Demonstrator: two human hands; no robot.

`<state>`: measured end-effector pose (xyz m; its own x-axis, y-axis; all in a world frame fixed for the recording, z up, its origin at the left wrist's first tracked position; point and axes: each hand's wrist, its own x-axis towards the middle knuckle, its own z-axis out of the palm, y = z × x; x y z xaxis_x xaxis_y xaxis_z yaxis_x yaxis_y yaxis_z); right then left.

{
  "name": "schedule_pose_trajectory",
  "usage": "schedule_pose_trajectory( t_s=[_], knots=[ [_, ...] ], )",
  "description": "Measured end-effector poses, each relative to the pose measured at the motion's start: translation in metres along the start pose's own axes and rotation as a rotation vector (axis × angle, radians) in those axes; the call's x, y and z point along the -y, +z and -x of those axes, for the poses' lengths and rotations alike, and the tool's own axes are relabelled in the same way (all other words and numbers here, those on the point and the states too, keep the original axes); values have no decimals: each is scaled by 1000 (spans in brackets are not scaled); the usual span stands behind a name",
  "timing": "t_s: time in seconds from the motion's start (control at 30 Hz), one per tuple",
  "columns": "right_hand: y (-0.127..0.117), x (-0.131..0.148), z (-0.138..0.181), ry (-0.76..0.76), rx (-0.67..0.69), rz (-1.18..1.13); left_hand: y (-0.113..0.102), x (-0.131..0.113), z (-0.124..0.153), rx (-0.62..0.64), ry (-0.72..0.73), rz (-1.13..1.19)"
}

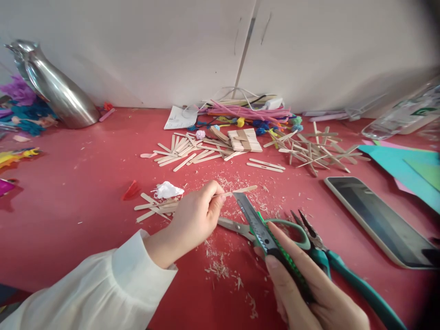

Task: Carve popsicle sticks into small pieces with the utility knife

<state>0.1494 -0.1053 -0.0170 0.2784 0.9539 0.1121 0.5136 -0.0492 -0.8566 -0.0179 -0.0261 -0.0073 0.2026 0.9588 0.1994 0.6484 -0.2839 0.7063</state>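
Observation:
My left hand (194,215) is closed, pinching a wooden craft stick (248,188) whose far end points right. In my right hand (309,288) is a utility knife (261,233) with a green and black handle and its blade out. The blade tip meets the stick just right of my left fingers, where the stick looks narrowed. Beneath the knife lie scissors (237,226) with green handles, partly hidden. Beside them rest needle-nose pliers (314,236) with teal handles. Wood shavings (220,269) are scattered on the red table (103,183) around my hands.
Loose craft sticks (184,149) and a banded bundle (252,140) lie behind my hands, with a messy stick pile (319,149) further right. A phone (374,220) and coloured paper (409,169) are at right. A steel jug (58,87) stands back left.

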Motion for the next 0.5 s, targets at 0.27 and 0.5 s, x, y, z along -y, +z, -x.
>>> schedule_pose_trajectory(
  t_s=[0.27, 0.5],
  knots=[
    [1, 6, 2, 140, 26, -63, 1, 0, 0, -5, 12, 31],
    [1, 7, 3, 167, 56, -105, 4, -1, 0, -39, 17, 22]
  ],
)
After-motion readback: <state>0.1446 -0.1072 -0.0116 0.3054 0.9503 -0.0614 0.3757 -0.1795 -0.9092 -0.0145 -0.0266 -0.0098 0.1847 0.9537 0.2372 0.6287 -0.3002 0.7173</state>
